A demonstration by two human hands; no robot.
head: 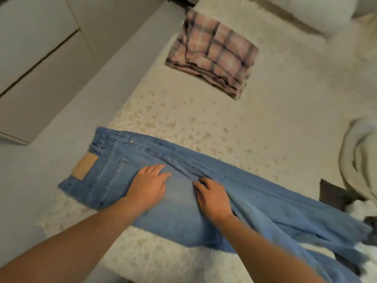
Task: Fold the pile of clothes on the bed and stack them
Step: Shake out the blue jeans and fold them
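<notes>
Blue jeans [255, 193] lie across the near part of the bed [204, 111], folded lengthwise, waist with a tan patch at the left, legs running off to the lower right. My left hand [150, 183] lies flat on the seat area, fingers spread. My right hand [212, 196] presses on the denim at the crotch seam, fingertips curled on a fold. A folded pink plaid garment [220, 52] sits farther back on the bed.
A cream blanket [359, 158] bunches at the right edge. Dark and white clothes [346, 199] lie under the jeans' legs at the right. A pillow [306, 13] is at the head. White drawers [36, 64] stand left of the bed.
</notes>
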